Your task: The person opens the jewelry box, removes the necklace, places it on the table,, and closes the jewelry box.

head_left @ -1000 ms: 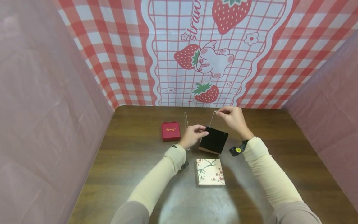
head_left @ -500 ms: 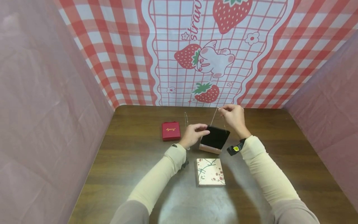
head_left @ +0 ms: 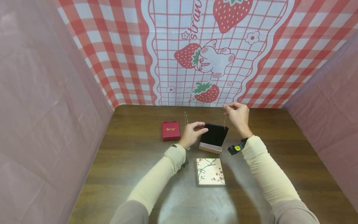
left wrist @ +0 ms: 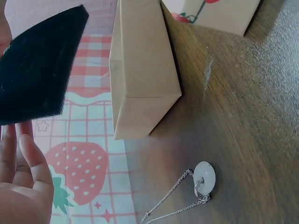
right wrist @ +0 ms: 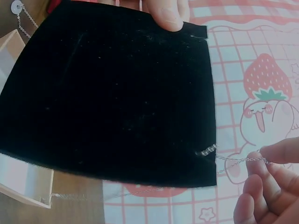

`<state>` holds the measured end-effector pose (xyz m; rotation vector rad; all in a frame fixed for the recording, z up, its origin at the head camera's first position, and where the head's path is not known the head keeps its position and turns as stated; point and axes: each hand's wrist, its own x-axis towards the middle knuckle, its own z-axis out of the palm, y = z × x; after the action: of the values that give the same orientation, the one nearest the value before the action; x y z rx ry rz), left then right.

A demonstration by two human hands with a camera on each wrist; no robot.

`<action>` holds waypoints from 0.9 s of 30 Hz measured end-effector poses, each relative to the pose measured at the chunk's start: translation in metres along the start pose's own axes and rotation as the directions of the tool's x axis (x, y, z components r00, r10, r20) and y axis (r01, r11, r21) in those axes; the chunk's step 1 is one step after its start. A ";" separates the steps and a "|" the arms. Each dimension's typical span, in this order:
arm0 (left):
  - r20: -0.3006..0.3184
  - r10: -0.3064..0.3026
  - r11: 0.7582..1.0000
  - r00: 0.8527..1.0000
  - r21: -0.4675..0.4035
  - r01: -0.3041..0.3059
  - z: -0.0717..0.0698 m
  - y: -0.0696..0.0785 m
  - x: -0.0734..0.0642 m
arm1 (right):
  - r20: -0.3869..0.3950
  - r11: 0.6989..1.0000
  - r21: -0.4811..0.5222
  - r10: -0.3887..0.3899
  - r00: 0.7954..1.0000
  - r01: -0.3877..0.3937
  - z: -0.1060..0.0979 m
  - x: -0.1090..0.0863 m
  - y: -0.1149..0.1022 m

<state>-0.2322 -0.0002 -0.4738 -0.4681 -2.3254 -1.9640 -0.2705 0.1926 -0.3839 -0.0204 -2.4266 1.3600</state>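
Observation:
My left hand (head_left: 191, 134) grips one edge of a black velvet jewelry pad (head_left: 213, 133), thumb on its face in the right wrist view. The pad is tilted up above an open cardboard box base (head_left: 210, 148) with a pale inside. My right hand (head_left: 237, 116), up and to the right, pinches a thin silver necklace chain (right wrist: 243, 159) between thumb and fingertips. That chain passes through a slit near one corner of the pad; another slit shows at the opposite corner. Beside the box lies another chain necklace with a white disc pendant (left wrist: 205, 177).
A floral-printed box lid (head_left: 210, 172) lies on the wooden table (head_left: 134, 161), nearer me than the box base. Left of my left hand sits a red jewelry box (head_left: 171, 130) with gold lettering. A strawberry-print cloth (head_left: 207, 62) hangs behind the table.
The pad has swung up steeper, baring more of the box's pale inside. My right hand has moved right and slightly up with the chain. My left hand has hardly moved.

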 end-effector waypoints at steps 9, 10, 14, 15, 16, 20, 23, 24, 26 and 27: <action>-0.052 -0.051 0.999 0.997 0.002 0.051 -0.003 -0.001 0.002 | 0.010 0.997 0.059 -0.053 0.999 0.052 -0.007 0.003 -0.003; -0.053 -0.058 0.998 0.997 0.000 0.058 -0.003 -0.001 0.002 | 0.016 0.997 0.056 -0.060 0.998 0.059 -0.008 0.003 -0.003; -0.069 -0.085 0.996 0.994 -0.017 0.084 -0.004 0.000 0.001 | 0.025 0.993 0.030 -0.113 0.993 0.113 -0.010 0.003 -0.006; -0.073 -0.092 0.996 0.993 -0.024 0.090 -0.004 0.000 0.001 | 0.020 0.991 0.021 -0.131 0.991 0.130 -0.010 0.004 -0.006; -0.078 -0.096 0.995 0.992 -0.030 0.094 -0.004 0.001 0.000 | 0.014 0.989 0.015 -0.145 0.989 0.145 -0.010 0.004 -0.007; -0.084 -0.105 0.994 0.991 -0.045 0.102 -0.006 0.000 0.000 | 0.003 0.984 -0.009 -0.176 0.984 0.176 -0.010 0.006 -0.008; -0.075 -0.108 0.993 0.991 -0.052 0.104 -0.008 0.000 -0.001 | 0.024 0.983 -0.031 -0.182 0.983 0.182 -0.010 0.006 -0.009; -0.070 -0.109 0.993 0.992 -0.056 0.105 -0.009 -0.001 -0.002 | 0.030 0.982 -0.040 -0.182 0.983 0.183 -0.011 0.006 -0.009; -0.058 -0.116 0.991 0.992 -0.065 0.113 -0.010 -0.001 -0.003 | 0.035 0.983 -0.048 -0.176 0.984 0.177 -0.011 0.006 -0.010; -0.052 -0.120 0.991 0.991 -0.072 0.117 -0.011 -0.001 -0.004 | 0.033 0.984 -0.049 -0.171 0.985 0.172 -0.012 0.007 -0.011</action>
<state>-0.2305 -0.0117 -0.4733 -0.2802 -2.3082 -2.0852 -0.2717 0.1979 -0.3676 0.1922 -2.4235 1.2295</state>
